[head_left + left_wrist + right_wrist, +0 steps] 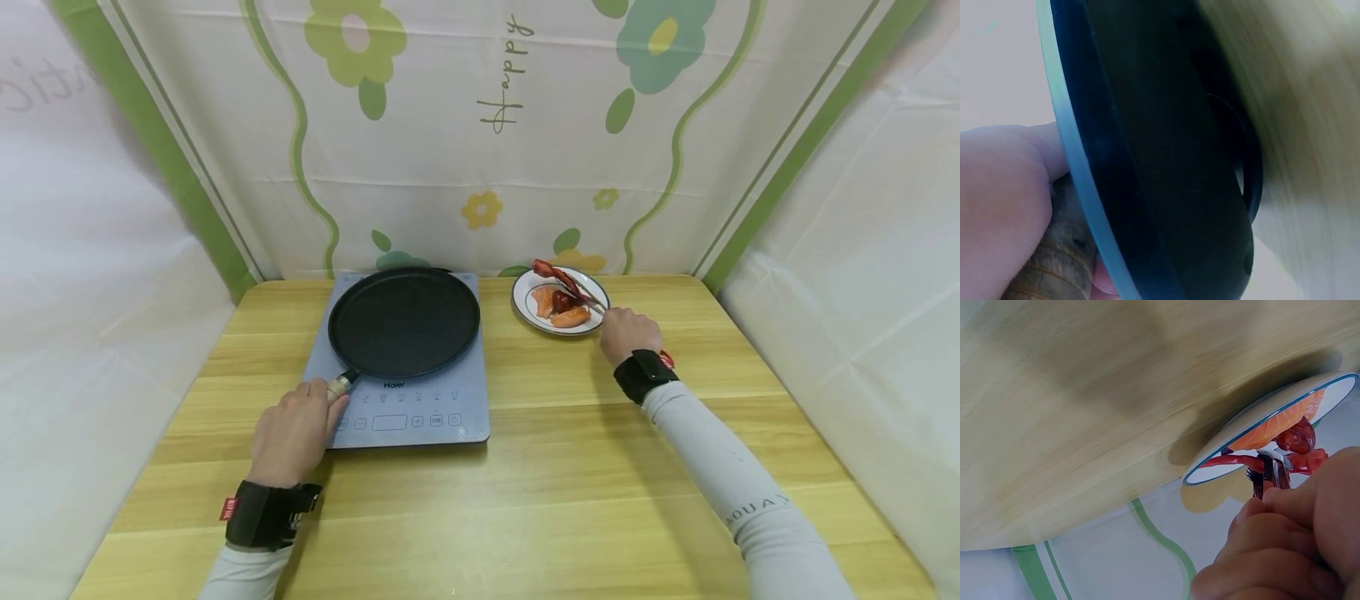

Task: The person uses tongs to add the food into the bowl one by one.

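My left hand (296, 429) grips the wooden handle (341, 386) of a flat black pan (405, 321); the left wrist view shows the handle (1063, 250) close up beside the hand. The pan rests on an induction cooktop (472, 417). On the right, my right hand (630, 333) holds metal tongs (596, 305) over a white plate (525, 304) with a dark rim. The tong tips (1272, 461) are around a long dark-red strip of meat (551, 271). Orange salmon pieces (572, 317) and another dark-red piece (1298, 435) lie on the plate.
The cooktop and plate stand toward the back of a wooden table (525, 500). Behind it hangs a flower-printed white cloth (420, 150), and white cloth sides (862, 275) flank the table. Black bands circle both wrists.
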`<state>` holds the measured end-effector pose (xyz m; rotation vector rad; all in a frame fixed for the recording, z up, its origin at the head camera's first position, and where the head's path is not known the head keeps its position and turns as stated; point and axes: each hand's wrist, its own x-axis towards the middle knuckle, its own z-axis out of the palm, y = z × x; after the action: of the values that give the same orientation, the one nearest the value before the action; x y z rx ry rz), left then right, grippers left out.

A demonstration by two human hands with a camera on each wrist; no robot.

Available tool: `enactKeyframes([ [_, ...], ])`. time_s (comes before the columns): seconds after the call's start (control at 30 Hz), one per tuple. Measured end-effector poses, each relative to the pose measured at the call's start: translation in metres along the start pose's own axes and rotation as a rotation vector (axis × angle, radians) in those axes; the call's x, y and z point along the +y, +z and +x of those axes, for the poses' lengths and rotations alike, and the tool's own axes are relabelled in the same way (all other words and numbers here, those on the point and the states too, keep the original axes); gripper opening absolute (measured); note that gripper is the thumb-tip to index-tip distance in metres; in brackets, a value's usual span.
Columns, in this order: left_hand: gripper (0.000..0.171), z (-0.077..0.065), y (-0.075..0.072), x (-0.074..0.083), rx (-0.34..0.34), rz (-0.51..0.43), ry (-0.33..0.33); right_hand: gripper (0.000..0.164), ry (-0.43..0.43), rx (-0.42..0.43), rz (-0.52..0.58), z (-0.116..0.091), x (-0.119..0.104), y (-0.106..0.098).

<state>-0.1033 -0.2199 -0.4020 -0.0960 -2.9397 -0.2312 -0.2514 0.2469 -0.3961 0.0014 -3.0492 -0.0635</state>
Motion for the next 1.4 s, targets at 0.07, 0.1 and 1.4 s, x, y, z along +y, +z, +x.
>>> enactKeyframes([
  [0.07, 0.037, -0.0002, -0.0001, 0.0000, 0.000, -0.001, 0.001, 0.021, -0.001, 0.001, 0.007, -0.0007, 0.0006, 0.0000],
  [0.1, 0.037, -0.0003, 0.0000, 0.0000, 0.000, -0.002, 0.000, 0.022, -0.002, 0.003, 0.011, -0.0010, 0.0009, 0.0000],
  [1.4, 0.037, -0.0010, -0.0018, 0.0012, -0.065, -0.034, -0.049, 0.016, -0.010, -0.021, 0.024, -0.0067, -0.0018, -0.0071],
])
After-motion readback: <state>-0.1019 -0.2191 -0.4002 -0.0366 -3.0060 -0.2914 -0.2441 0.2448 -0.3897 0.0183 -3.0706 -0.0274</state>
